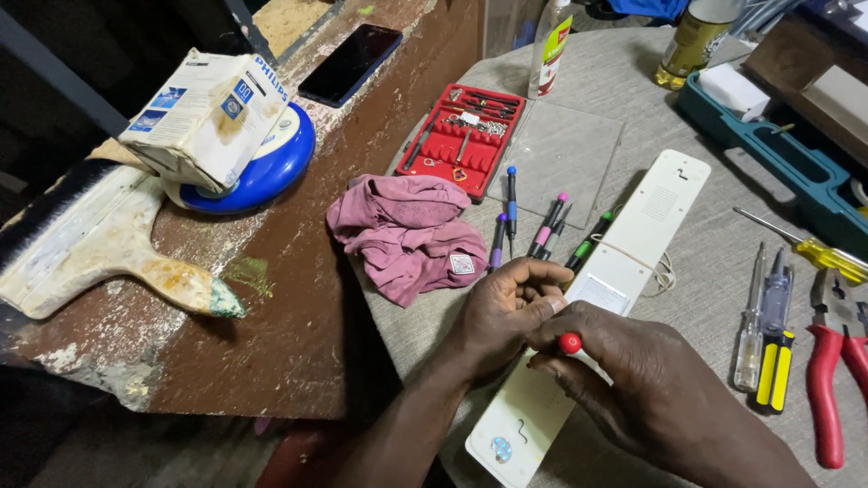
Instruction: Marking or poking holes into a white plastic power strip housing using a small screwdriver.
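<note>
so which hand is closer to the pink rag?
Left. The left hand sits just right of the pink rag, close to its lower edge. The right hand, pinching a red-capped screwdriver, lies farther right over the long white device.

Pink rag (409, 233) (crumpled), red pliers (836, 361)

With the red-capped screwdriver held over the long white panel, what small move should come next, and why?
Probably a slow twist of the red-capped screwdriver with the right hand, pressing straight down. Its cap sits between the fingers of both hands, over the white panel, and the left hand braces beside it. The tip is hidden, so whether it is seated in a screw cannot be told.
</note>
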